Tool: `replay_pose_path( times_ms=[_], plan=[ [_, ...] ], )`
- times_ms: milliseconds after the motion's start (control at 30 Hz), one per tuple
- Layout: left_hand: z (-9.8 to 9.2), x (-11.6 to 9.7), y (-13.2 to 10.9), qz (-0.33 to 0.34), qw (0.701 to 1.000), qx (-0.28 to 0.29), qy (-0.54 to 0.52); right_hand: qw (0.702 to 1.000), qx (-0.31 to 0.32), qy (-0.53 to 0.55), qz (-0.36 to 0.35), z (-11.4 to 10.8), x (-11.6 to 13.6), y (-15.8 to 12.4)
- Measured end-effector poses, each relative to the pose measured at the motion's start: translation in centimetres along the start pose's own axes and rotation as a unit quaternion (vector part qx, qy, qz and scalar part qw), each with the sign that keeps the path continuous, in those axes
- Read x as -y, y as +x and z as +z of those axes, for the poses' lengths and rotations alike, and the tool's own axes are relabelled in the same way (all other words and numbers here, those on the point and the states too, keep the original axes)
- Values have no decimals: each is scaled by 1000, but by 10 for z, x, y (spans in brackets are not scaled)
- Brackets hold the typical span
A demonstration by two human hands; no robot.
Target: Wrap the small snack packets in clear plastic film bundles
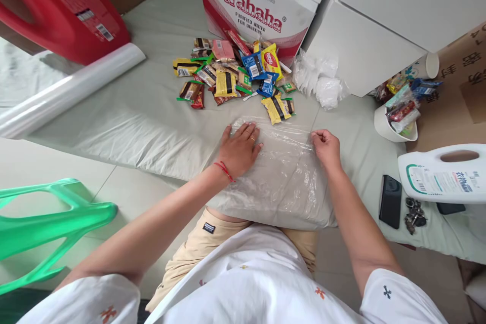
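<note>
A clear plastic film sheet (283, 177) lies spread on the pale green cloth (144, 116) in front of my knees. My left hand (240, 149) rests flat on the sheet's left part, fingers stretched out; a red cord is on that wrist. My right hand (325, 148) is closed in a pinch on the sheet's far right edge. Just beyond the sheet lies a heap of small wrapped snacks (235, 73).
A roll of clear film (68, 92) lies at left by a red jug (64, 7). A Wahaha carton (254, 5) and white boxes (364, 35) stand behind. At right: a white bowl of snacks (397, 119), white detergent jug (444, 172), black phone (390, 201), keys (414, 215). A green stool (49, 223) is near left.
</note>
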State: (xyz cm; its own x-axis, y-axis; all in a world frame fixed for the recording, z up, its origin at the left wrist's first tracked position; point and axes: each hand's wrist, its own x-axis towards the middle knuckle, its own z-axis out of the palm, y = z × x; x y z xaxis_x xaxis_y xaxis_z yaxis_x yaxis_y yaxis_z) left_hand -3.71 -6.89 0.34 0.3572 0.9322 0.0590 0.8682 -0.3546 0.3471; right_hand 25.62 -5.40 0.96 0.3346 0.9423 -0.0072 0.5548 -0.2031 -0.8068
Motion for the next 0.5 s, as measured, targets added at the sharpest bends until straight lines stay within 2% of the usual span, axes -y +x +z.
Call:
replay_pose_path(
  times_ms=[100,167,233,300,333,400,500],
  plan=[
    [2,4,6,9,1000,21,10,986,-84,-116,-82,-12,2,-8],
    [1,4,6,20,999,28,16,963,-106,-175,-173,-16,9,-30],
    [0,5,5,33,999,29,20,938,-47,-219,-263,-16,11,-60],
    [-2,8,3,39,999,26,23,912,63,-261,-310,-14,4,-91],
    [-2,11,2,37,999,22,24,902,105,-280,-312,-15,-3,-104],
    [-3,18,-1,23,999,6,28,903,124,-305,-275,-20,-23,-121],
    [-4,28,-6,11,999,-7,32,938,46,-286,-192,-40,-49,-122]
  ],
)
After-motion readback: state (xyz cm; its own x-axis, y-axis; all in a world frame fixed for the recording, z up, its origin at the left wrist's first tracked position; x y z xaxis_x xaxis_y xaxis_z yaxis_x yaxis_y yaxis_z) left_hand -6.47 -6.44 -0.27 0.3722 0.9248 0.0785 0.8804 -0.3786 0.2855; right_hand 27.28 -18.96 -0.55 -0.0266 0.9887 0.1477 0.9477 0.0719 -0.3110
